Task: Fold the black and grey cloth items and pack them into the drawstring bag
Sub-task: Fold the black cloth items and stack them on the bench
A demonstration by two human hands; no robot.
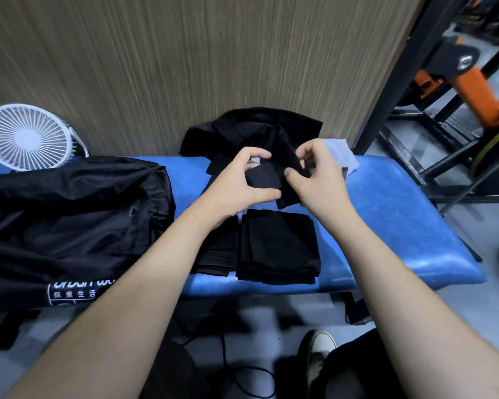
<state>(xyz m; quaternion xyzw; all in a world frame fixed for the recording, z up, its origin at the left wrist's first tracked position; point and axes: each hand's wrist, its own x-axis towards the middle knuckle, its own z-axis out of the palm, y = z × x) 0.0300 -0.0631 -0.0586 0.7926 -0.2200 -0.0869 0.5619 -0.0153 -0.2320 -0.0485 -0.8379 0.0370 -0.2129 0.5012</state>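
Both my hands hold one black cloth [280,171] above the blue padded bench [401,220]. My left hand [242,182] grips its folded left end between thumb and curled fingers. My right hand [317,174] pinches the cloth's right part. Below them two stacks of folded black cloths [277,246] lie side by side near the bench's front edge. A heap of unfolded black cloths [242,131] sits at the back against the wall, and a grey cloth [343,154] peeks out behind my right hand. The black drawstring bag [69,220] lies on the bench's left, white print on its lower part.
A white fan [29,136] stands at the back left. A wood-grain wall [213,53] runs behind the bench. Black metal frames and orange equipment [473,90] stand at the right. My shoe [320,349] and a black cable [242,375] are on the floor below.
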